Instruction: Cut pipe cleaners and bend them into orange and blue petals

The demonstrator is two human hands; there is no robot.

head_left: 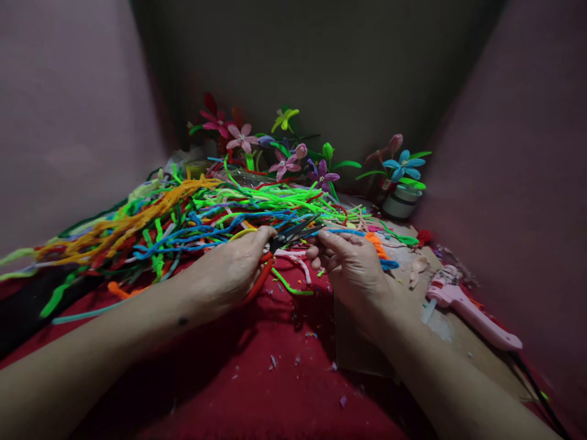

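Observation:
My left hand (229,269) is closed round the red handles of a pair of scissors (293,235), whose dark blades point right and are parted. My right hand (353,266) pinches a blue pipe cleaner (342,232) that lies across the blade tips. Both hands hover over a red cloth (275,366). Just beyond them spreads a big heap of coloured pipe cleaners (183,214), green, orange, blue and red.
Finished pipe-cleaner flowers (284,162) stand at the back, one blue flower in a small white pot (401,201). A pink glue gun (463,308) lies on brown cardboard (440,324) at the right. Short offcuts dot the cloth. Pink walls close in on both sides.

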